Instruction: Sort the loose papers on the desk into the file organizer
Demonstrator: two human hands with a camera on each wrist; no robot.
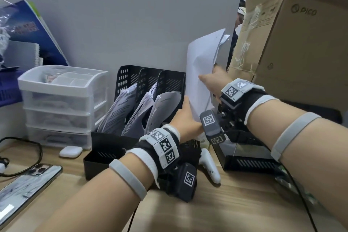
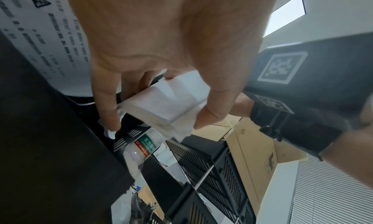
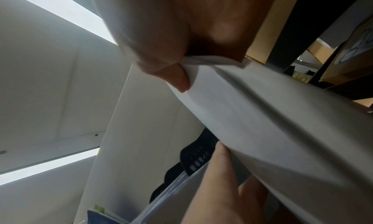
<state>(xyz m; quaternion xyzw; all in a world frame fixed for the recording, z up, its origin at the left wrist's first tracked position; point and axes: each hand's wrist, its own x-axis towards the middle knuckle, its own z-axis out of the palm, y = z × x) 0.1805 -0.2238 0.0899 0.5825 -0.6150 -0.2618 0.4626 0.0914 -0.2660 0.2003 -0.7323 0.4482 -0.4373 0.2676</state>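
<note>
A stack of white papers (image 1: 201,66) stands upright, slightly curled, just right of the black file organizer (image 1: 150,77) by the wall. My left hand (image 1: 188,111) grips the stack's lower left edge, and in the left wrist view thumb and fingers (image 2: 109,115) pinch the folded paper edge (image 2: 169,103). My right hand (image 1: 209,79) holds the stack's right side, its thumb (image 3: 177,79) pressed onto the sheets (image 3: 262,115). Each of the organizer's three slots holds leaning printed papers (image 1: 116,111). The stack's bottom edge is hidden behind my left hand.
A white drawer unit (image 1: 62,103) stands left of the organizer. An earbud case (image 1: 70,151), a phone (image 1: 24,186) and a white controller (image 1: 211,167) lie on the wooden desk. A cardboard box (image 1: 301,52) towers at right above a black tray (image 1: 250,162). A water bottle (image 2: 145,146) lies nearby.
</note>
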